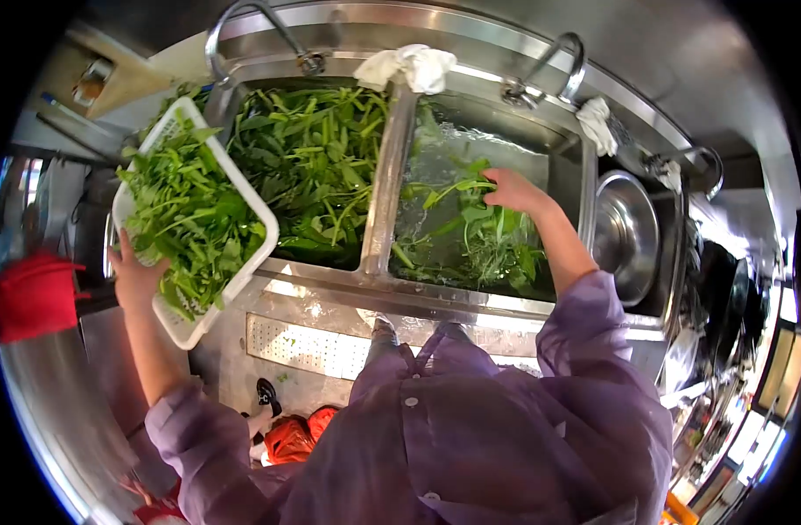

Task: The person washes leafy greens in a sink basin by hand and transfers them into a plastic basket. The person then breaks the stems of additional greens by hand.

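Leafy green stems are pinched in my right hand, over the water-filled middle sink, where more greens float. My left hand rests with fingers apart at the left side of a white plastic basket, against the greens heaped in it. The basket sits tilted over the left part of the counter and sink edge. Between basket and middle sink, the left sink is full of green stems and leaves.
White cloths lie on the sink divider. Faucets stand along the back. A steel bowl sits in the right sink. Someone in red is low at the bottom left. A red object is at far left.
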The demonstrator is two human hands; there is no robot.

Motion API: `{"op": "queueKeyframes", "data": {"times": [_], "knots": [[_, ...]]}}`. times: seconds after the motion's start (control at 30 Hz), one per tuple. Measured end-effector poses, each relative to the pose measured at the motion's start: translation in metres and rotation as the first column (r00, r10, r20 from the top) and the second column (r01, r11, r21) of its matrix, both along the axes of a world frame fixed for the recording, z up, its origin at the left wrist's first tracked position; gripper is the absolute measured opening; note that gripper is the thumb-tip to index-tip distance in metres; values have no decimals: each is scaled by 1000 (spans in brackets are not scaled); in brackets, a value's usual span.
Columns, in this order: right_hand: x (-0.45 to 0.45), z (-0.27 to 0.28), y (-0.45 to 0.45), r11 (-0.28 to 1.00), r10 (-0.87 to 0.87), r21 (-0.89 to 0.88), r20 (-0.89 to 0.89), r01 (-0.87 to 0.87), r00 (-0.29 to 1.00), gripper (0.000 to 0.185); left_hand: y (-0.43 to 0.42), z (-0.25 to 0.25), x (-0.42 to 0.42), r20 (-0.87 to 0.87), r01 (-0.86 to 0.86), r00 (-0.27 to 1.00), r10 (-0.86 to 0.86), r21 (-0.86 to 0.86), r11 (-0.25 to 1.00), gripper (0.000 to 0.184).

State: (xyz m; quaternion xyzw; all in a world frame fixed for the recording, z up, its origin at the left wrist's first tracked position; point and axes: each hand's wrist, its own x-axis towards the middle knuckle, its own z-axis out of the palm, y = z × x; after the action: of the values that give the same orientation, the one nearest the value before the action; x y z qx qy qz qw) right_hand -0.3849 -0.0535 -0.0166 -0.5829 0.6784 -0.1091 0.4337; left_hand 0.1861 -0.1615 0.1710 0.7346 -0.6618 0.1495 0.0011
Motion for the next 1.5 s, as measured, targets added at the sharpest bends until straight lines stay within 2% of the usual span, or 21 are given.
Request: {"op": "queueKeyframes", "data": {"times": [0.07, 0.17, 0.2, 0.3, 0.33, 0.43, 0.5, 0.53, 0.6, 0.73, 0.8, 0.93, 1.0, 1.07, 1.1, 1.17, 1.2, 1.3, 1.33, 1.4, 1.5], "knots": [[-16, 3, 8, 987, 128, -84, -74, -134, 989, 52, 0, 28, -57, 10, 76, 997, -76, -97, 992, 84], [-34, 9, 5, 935, -136, -353, -261, 37, 956, 43, 0, 17, -175, -216, 583, 717, -663, -337, 740, 56], [-39, 0, -6, 934, -137, -354, -257, 39, 957, 43, 8, 5, -230, -523, 545, 660, -540, -162, 823, 45], [-48, -24, -40, 948, -122, -317, -389, -8, 913, 40, -9, -97, -360, -554, 941, 276, -785, -11, 339, 27], [-49, -35, -51, 946, -133, -325, -386, 0, 913, 40, -12, -128, -398, -461, 939, 343, -818, 173, 296, 33], [-62, -65, -65, 982, 39, -155, -407, -111, 913, 48, -32, -208, -466, -371, 950, 307, -876, 179, 257, 41], [-69, -83, -59, 979, 198, 13, -315, -204, 928, 60, -35, -231, -486, -61, 628, 641, -765, 614, 478, 58], [-70, -82, -57, 979, 200, 30, -302, -201, 932, 60, -38, -237, -487, -79, 465, 778, -623, 739, 487, 73], [-77, -78, -53, 878, 339, 412, -172, -245, 925, 72, -40, -246, -484, -111, 304, 849, -517, 902, 305, 76], [-88, -90, -20, 773, 513, 512, -157, -374, 844, 70, -17, -265, -459, -144, 234, 919, -366, 948, 217, 77], [-91, -80, 6, 760, 506, 518, -92, -393, 858, 68, -5, -274, -445, -209, 222, 955, -212, 974, 40, 75], [-82, -63, 50, 727, 277, 645, 39, -236, 960, 67, 40, -261, -426, -223, 227, 972, 70, 972, -55, 69], [-72, -52, 65, 683, 241, 712, -9, -163, 970, 69, 62, -248, -418, -210, 228, 943, 259, 973, -43, 65], [-65, -73, 87, 661, -117, 749, 33, 53, 993, 63, 79, -250, -409, -152, 203, 872, 466, 977, -61, 61], [-60, -89, 97, 668, -114, 742, 30, 54, 993, 63, 82, -265, -398, -197, 308, 817, 541, 943, -122, 72], [-53, -126, 112, 607, -566, 782, 299, 143, 768, 50, 100, -263, -399, -244, 435, 629, 738, 897, -74, 69], [-46, -140, 114, 616, -562, 774, 300, 148, 770, 50, 105, -262, -400, -226, 516, 513, 828, 852, -88, 67], [-21, -148, 110, 523, -837, 852, 518, -19, 178, 45, 123, -290, -413, -219, 610, 270, 938, 792, 9, 54], [-14, -139, 107, 529, -833, 848, 523, -17, 181, 45, 129, -290, -419, -263, 711, 144, 954, 698, 85, 50], [-1, -114, 102, 616, -776, 734, 628, 286, 62, 45, 128, -287, -417, -244, 686, 159, 957, 724, 71, 46], [0, -56, 90, 678, -712, 625, 690, 387, 134, 53, 122, -255, -425, -307, 674, 120, 944, 723, 149, 43]]}}
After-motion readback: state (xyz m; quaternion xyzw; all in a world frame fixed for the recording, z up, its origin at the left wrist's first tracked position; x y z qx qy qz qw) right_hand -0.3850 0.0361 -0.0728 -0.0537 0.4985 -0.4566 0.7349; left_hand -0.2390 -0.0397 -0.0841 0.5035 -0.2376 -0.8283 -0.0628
